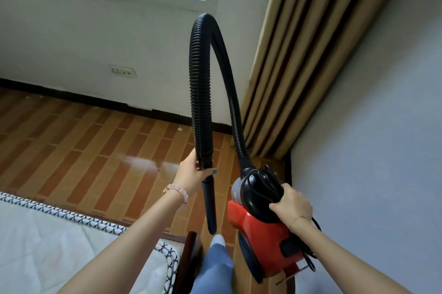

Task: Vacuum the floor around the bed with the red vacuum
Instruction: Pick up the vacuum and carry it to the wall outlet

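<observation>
One red vacuum (263,229), black hose (201,92).

Head camera looks steeply down (close) toward floor (95,145) and window wall (95,37).

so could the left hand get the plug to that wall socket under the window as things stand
Probably not yet: the left hand is closed on the hose, the cord sits wound on the vacuum under the right hand, and the socket lies across open floor.
</observation>
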Action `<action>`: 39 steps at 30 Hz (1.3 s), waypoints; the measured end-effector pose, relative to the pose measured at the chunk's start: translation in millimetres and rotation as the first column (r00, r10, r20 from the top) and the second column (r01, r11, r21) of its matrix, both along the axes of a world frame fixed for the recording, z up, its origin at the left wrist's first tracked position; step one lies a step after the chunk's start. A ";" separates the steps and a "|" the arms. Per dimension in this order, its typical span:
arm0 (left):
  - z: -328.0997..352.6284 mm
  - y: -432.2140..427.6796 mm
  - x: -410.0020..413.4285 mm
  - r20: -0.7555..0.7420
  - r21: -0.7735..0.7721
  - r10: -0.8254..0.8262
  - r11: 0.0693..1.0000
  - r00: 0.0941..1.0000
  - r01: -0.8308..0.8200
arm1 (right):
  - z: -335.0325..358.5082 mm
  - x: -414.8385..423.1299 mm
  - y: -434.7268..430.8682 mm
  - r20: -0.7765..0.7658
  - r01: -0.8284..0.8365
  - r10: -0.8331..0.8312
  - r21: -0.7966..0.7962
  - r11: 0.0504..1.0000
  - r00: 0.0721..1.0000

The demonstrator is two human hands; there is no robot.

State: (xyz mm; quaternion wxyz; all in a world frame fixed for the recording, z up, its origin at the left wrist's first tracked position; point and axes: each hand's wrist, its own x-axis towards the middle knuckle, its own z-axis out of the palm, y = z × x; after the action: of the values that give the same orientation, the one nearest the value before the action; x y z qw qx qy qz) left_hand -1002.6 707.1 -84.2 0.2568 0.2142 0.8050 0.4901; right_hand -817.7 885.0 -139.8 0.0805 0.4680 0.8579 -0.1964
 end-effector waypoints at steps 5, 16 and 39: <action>-2.8 41.2 -79.9 0.047 -0.020 0.056 0.998 0.997 -0.055 | -6.0 -81.5 42.9 0.020 -0.021 0.022 -0.033 0.999 1.000; -17.2 64.3 -194.7 0.094 -0.037 0.320 0.948 0.943 -0.318 | -14.9 -253.8 101.8 0.042 -0.178 0.180 -0.055 0.983 0.983; -22.3 -53.6 -382.7 0.177 -0.099 0.806 0.586 0.565 -0.804 | -34.2 -579.8 18.5 0.063 -0.723 0.729 -0.097 0.684 0.682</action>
State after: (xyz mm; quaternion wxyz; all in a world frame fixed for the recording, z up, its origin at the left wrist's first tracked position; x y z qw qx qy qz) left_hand -1385.3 653.5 -106.5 0.0871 -0.2277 0.7852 0.5692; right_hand -1397.5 903.5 -174.0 0.2079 0.0960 0.9614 -0.1527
